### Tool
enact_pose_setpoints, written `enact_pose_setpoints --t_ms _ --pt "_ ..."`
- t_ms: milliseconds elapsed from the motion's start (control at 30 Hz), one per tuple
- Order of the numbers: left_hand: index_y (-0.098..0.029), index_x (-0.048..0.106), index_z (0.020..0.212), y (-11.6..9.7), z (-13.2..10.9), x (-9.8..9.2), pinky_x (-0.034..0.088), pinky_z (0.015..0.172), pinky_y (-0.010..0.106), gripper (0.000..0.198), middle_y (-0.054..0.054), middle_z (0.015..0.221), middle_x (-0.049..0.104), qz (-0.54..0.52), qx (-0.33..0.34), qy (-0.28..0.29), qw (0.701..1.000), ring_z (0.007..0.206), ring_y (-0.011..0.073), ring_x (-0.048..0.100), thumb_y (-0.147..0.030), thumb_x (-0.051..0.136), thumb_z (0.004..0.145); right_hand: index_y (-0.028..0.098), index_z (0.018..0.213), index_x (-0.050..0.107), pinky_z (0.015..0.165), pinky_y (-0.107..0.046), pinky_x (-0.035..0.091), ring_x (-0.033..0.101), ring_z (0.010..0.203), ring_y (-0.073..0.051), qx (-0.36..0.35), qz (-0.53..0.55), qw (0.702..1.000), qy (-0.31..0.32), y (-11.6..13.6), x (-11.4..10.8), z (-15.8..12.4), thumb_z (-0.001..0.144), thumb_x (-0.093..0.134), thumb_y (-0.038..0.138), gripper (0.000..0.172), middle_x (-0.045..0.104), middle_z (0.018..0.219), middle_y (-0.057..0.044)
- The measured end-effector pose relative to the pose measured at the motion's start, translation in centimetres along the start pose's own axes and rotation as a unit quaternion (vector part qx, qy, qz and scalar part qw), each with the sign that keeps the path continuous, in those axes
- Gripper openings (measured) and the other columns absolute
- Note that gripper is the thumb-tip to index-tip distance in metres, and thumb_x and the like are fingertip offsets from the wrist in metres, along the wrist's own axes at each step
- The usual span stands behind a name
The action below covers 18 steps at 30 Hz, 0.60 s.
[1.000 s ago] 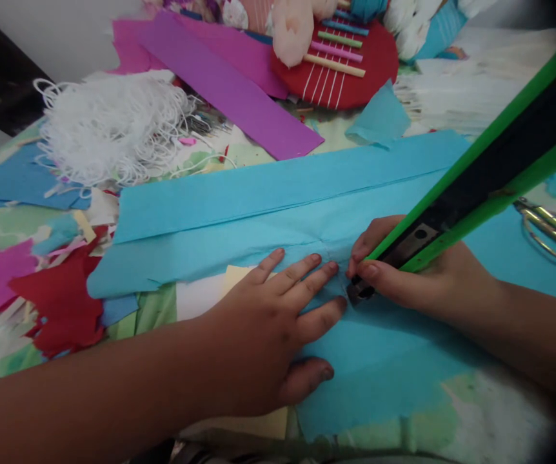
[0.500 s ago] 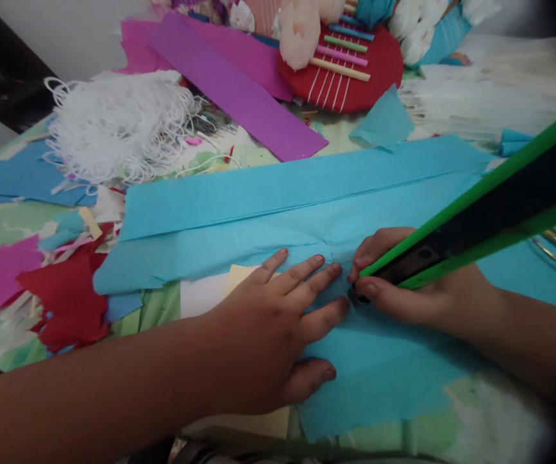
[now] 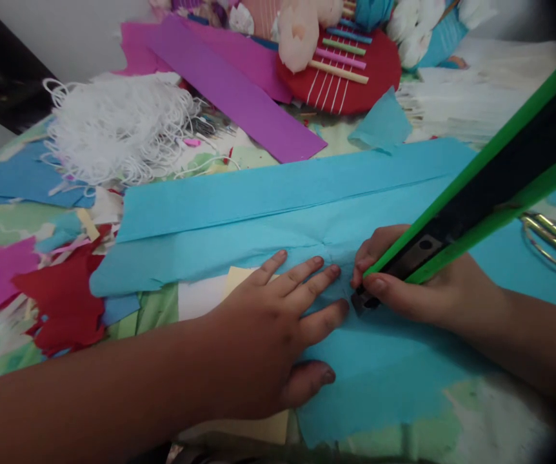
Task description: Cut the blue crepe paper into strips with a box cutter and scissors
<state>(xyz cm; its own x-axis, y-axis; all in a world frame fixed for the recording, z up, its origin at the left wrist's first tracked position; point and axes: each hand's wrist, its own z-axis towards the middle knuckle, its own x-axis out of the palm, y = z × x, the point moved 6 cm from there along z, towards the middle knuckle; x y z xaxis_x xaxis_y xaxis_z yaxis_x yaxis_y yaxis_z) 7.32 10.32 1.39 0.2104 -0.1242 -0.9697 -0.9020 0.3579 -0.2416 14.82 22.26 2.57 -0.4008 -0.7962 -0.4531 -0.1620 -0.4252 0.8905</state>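
Note:
My left hand [image 3: 278, 335] lies flat with fingers spread on the light blue paper [image 3: 384, 386]. My right hand [image 3: 423, 296] is closed around a green and black utility knife [image 3: 495, 174], gripping it low near its metal end. The knife leans up toward the right edge. Its short dark blade rests on or just over the paper, close to my left index fingertip. A folded strip of the same blue paper [image 3: 220, 193] stretches behind both hands. Pale yellow and white sheets stick out from under my left hand.
White string [image 3: 118, 129] is heaped at the back left, beside a purple strip [image 3: 239, 90]. A red disc [image 3: 355, 84] with coloured sticks stands at the back. Red scraps [image 3: 65, 296] lie at left. Gold-coloured scissors [image 3: 553, 245] rest at right.
The knife has tilted more upright and its tip has shifted slightly down toward me, showing more of the blade. My left hand stays in place.

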Motion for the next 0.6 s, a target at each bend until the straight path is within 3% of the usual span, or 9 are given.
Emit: enact_pose_setpoints --t_ms 600 --pt "-0.019 0.037 0.132 0.07 -0.07 0.03 0.021 0.101 0.059 0.057 0.017 0.141 0.031 0.003 0.004 -0.010 1.000 0.131 0.0335 0.025 -0.048 0.045 0.084 0.021 0.061 0.044 0.044 -0.024 0.041 0.051 0.047 -0.010 -0.056 -0.039 0.998 -0.008 0.37 0.42 -0.35 0.073 0.058 0.030 0.021 0.053 0.054 0.002"
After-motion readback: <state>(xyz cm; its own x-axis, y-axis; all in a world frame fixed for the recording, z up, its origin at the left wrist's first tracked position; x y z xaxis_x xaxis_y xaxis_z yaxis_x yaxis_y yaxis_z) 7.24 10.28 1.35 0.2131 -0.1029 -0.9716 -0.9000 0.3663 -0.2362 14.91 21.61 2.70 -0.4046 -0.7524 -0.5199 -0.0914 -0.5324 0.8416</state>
